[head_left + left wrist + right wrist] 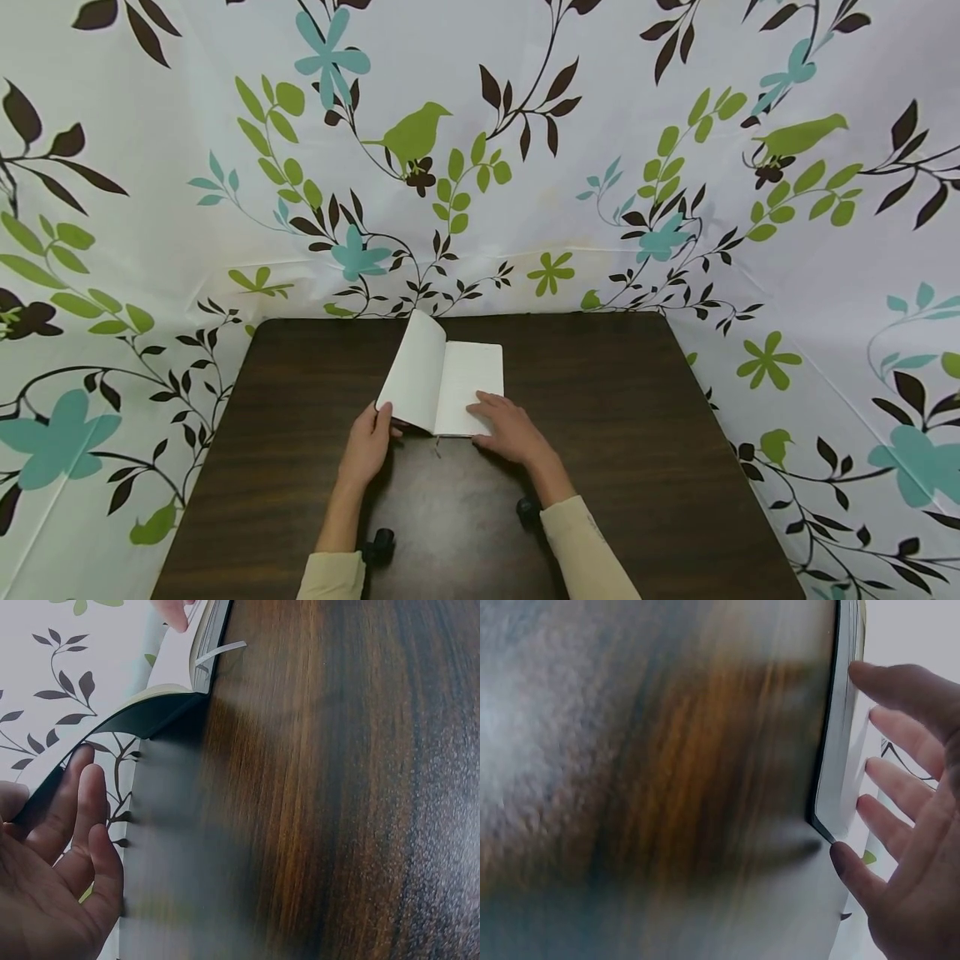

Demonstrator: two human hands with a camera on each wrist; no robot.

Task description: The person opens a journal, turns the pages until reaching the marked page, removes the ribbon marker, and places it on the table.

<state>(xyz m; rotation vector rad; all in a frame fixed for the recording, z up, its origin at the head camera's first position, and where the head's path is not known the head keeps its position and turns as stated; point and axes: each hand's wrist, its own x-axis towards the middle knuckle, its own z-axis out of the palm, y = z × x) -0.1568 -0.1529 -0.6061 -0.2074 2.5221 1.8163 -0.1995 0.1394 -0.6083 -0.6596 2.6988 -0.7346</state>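
A notebook with a dark cover and pale pages (pixel 471 371) lies spread on the table in the head view, its left side raised and curving. My left hand (pixel 365 446) pinches that raised side at its lower left corner, thumb over the page and fingers behind the cover (pixel 154 716). On the right page, the fingertips of my right hand (pixel 513 429) rest near the lower right corner, fingers spread and fairly straight. The right wrist view shows that hand (pixel 911 817) with its thumb at the notebook's page edge (pixel 838 750). A thin ribbon bookmark (pixel 223 650) sticks out at the spine.
The dark wood table (pixel 622 433) extends around the notebook on all sides. Behind and beside it hangs a white cloth (pixel 525 225) printed with leaves, flowers and birds. Small black devices (pixel 379 547) sit at both wrists, low over the tabletop.
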